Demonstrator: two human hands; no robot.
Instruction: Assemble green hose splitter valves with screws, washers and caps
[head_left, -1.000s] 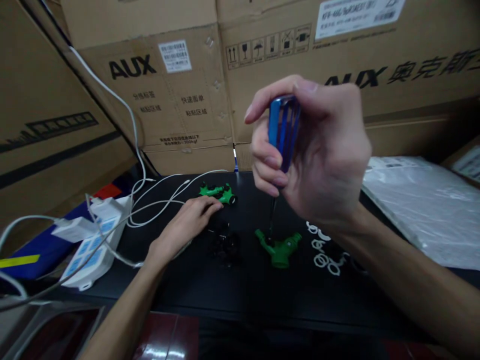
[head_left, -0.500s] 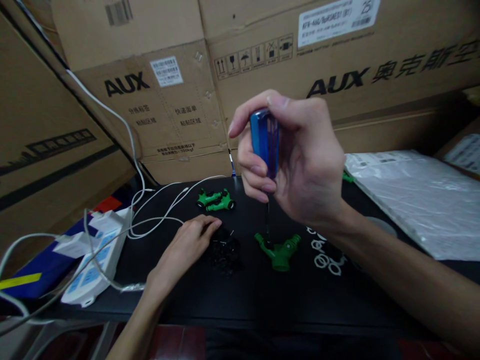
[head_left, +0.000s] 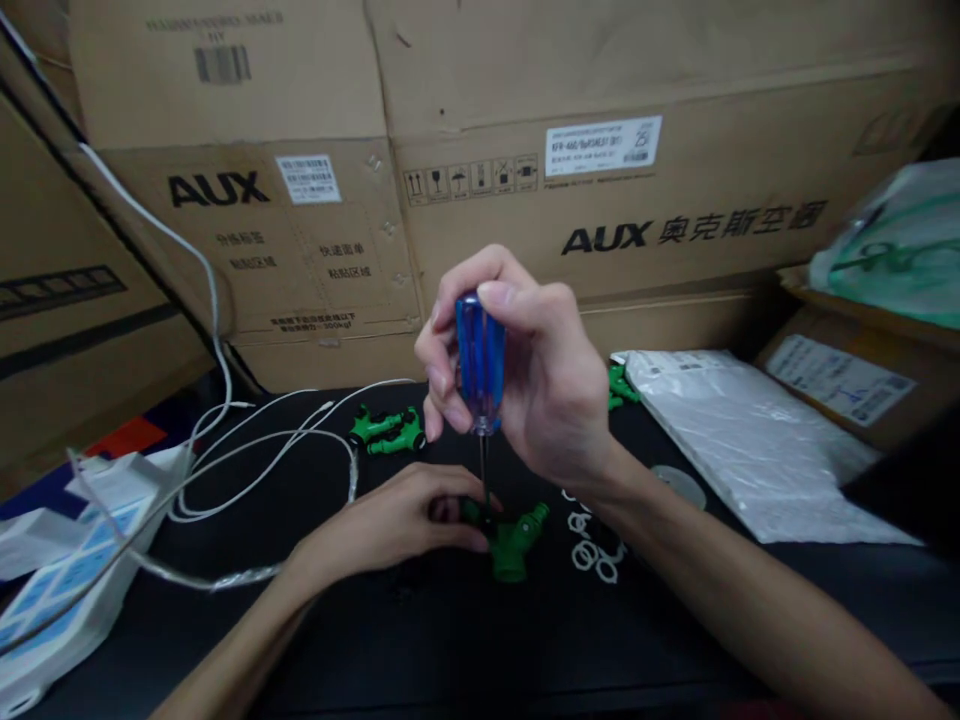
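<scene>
My right hand is wrapped round the blue handle of a screwdriver, held upright. Its thin shaft points down, and the tip meets the left arm of a green Y-shaped hose connector on the black table. With thumb and fingers, my left hand grips that same left arm, covering much of it. White rings lie just right of the connector. Behind my left hand are two more green connectors with black parts.
Large cardboard boxes wall off the back. On the left are a white power strip and looping white cables. To the right lie a white plastic-wrapped packet, a clear disc and more green connectors.
My left hand has moved right from the small black parts to the connector and now holds it. The screwdriver stays at the connector. The camera view has shifted.
</scene>
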